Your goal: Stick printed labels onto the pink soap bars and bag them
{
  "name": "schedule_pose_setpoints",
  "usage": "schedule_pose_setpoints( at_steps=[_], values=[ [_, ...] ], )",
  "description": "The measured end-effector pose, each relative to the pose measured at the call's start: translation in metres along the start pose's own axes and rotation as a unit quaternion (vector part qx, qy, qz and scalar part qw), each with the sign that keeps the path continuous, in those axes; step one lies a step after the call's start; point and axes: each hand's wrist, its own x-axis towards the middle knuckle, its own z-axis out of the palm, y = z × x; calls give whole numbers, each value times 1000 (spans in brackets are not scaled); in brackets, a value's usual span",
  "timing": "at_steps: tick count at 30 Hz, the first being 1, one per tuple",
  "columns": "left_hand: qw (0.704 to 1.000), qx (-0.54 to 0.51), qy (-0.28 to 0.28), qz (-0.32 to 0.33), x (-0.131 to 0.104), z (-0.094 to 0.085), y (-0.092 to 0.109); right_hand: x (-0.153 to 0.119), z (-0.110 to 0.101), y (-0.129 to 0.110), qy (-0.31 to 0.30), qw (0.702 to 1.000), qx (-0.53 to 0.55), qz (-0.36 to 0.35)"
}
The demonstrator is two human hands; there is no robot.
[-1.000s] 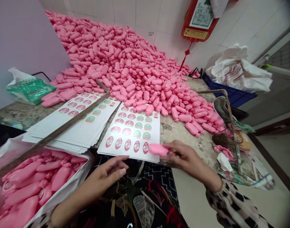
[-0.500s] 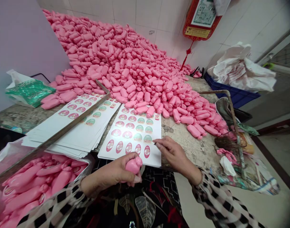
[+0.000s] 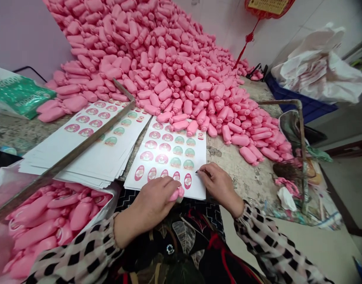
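My left hand [image 3: 151, 201] is wrapped round a small pink plastic bottle [image 3: 177, 193], palm down. Only the bottle's neck end shows past the fingers; the rest is hidden. It is over the near edge of a sticker sheet [image 3: 139, 163] printed with pink and green labels. My right hand [image 3: 218, 183] pinches a small dark-tipped tool [image 3: 197, 172] at the sheet's right edge, close to a pink oval sticker [image 3: 187, 181]. Most of that tool is covered by the fingers, so I cannot make out its kind.
A large heap of pink bottles [image 3: 169, 67] covers the back of the worktable [image 3: 228, 157]. More sticker sheets [image 3: 53, 157] are stacked at left under a metal bar [image 3: 80, 148]. A lined container of pink bottles [image 3: 47, 221] stands at lower left. At right is a blue crate [image 3: 296, 102].
My left hand has turned over with the bottle, so the back of the hand faces up and covers more of it. The right hand stays by the oval sticker. The view has tilted down.
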Motion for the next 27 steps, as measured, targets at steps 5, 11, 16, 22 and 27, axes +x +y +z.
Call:
schedule_pose_setpoints(
  at_steps=[5,11,16,22,27],
  values=[
    [988,133,-43,59,-5,20,0,-17,17,-5,17,999,-20,22],
    [981,163,-91,48,-5,24,4,-17,17,-17,23,994,-101,19],
    [980,169,-107,21,-6,26,5,-16,12,-19,6,992,-123,1],
    [972,206,-115,14,-8,26,10,-17,9,-17,-4,994,-112,-18],
    [971,220,-96,15,-9,30,9,-20,10,-15,-4,996,-87,-14]
  ],
)
